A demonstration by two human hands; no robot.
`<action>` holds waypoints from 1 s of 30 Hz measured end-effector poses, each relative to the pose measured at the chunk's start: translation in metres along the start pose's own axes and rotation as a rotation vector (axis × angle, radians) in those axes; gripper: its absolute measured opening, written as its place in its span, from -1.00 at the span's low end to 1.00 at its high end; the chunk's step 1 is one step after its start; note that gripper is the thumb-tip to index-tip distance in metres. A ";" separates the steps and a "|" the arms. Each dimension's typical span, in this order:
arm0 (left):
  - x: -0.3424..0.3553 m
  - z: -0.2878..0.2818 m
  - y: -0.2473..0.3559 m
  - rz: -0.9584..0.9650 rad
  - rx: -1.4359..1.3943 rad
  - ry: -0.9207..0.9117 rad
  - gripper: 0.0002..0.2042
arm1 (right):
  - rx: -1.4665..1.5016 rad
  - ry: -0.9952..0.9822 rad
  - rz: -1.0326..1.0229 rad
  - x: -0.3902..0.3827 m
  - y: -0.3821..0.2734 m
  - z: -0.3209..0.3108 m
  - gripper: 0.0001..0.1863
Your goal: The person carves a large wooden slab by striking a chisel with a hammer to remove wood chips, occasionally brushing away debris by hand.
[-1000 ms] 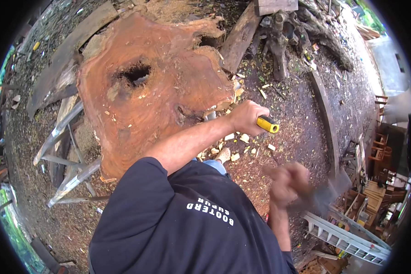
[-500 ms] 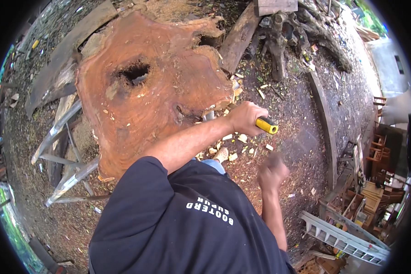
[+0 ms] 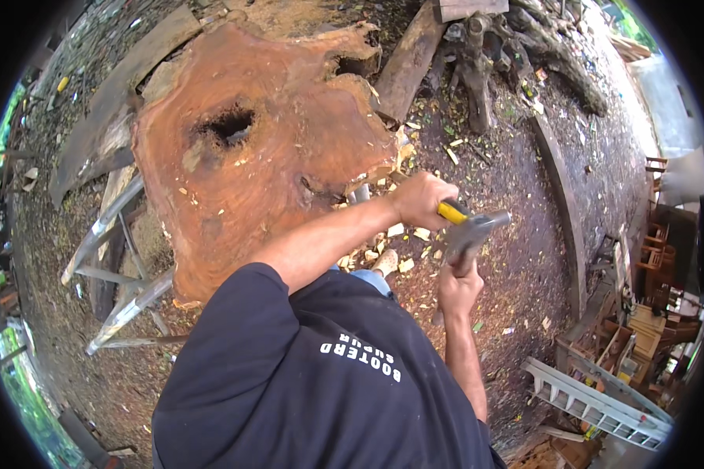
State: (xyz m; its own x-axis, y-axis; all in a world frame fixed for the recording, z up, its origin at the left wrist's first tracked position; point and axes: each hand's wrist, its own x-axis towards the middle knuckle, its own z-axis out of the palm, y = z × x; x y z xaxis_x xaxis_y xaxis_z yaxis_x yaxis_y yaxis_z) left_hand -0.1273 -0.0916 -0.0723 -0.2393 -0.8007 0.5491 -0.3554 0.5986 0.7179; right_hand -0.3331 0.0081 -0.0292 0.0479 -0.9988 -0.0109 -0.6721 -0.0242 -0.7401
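Observation:
My left hand [image 3: 425, 201] is closed around a chisel [image 3: 450, 211] with a yellow and black handle. The chisel points toward the right edge of a big reddish-brown wood slab [image 3: 274, 164], and its blade is mostly hidden by that hand. In my right hand [image 3: 459, 291] is a hammer [image 3: 477, 231], gripped by its handle. The hammer's metal head is at the butt of the chisel handle; whether they touch I cannot tell. A dark hollow [image 3: 228, 127] opens in the slab's upper left part.
Metal legs [image 3: 125, 313] jut out left of the slab. Pale wood chips [image 3: 421, 233] litter the ground by my shoe [image 3: 385, 263]. A gnarled root stump [image 3: 477, 70] and a long plank [image 3: 562, 203] lie to the right. A ladder [image 3: 598, 402] rests at lower right.
The hammer head has come into clear view at the chisel's butt, where only my blurred right fist showed before. My left hand keeps its hold on the chisel.

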 end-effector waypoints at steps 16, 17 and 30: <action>-0.005 0.005 -0.001 -0.089 0.021 -0.011 -0.81 | 0.121 0.120 0.010 0.006 0.011 -0.001 -0.92; -0.009 0.006 -0.005 -0.094 0.024 -0.008 -0.81 | 0.135 0.141 0.060 0.009 0.022 -0.010 -0.90; -0.003 0.011 -0.011 -0.074 0.001 0.005 -0.83 | 0.065 0.053 0.023 0.018 0.017 -0.001 -0.87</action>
State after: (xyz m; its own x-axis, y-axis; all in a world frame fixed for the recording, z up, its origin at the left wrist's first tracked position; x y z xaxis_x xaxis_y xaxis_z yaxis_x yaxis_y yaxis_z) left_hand -0.1329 -0.0959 -0.0865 -0.2077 -0.8425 0.4971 -0.3731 0.5380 0.7559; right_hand -0.3445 -0.0100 -0.0408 -0.0069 -1.0000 0.0059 -0.6230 -0.0003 -0.7822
